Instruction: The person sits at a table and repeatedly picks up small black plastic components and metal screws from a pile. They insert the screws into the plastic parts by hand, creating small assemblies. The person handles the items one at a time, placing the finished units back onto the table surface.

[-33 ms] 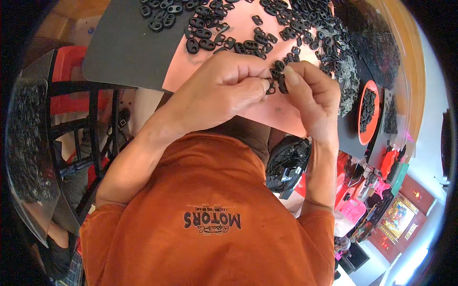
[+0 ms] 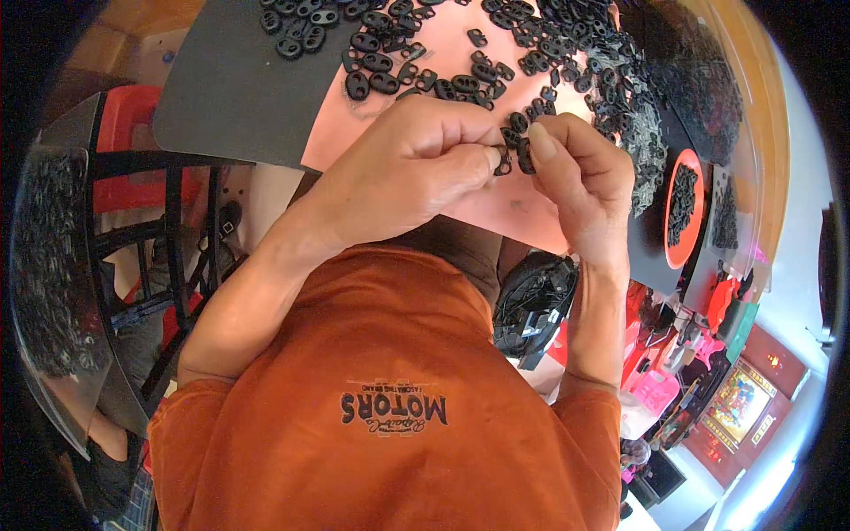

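My left hand (image 2: pixel 416 164) is closed, with thumb and finger pinching a small black cord-lock insert (image 2: pixel 503 163) over the pink sheet (image 2: pixel 509 212). Close beside it, my right hand (image 2: pixel 584 181) is closed with its thumb on a black oval cord-lock shell (image 2: pixel 524 157). The two pieces sit side by side; whether they touch is hard to tell. Just beyond the fingertips lie more two-hole oval shells (image 2: pixel 519 122). Loose shells and small inserts (image 2: pixel 482 71) spread over the far part of the sheet. My curled fingers hide part of both held pieces.
A dark grey mat (image 2: pixel 239 97) lies left of the sheet, with several shells (image 2: pixel 301 31) on its far part. At right are a heap of small metallic springs (image 2: pixel 648 164) and an orange dish (image 2: pixel 674 258) of black pieces. A black chair frame (image 2: pixel 168 239) stands at left.
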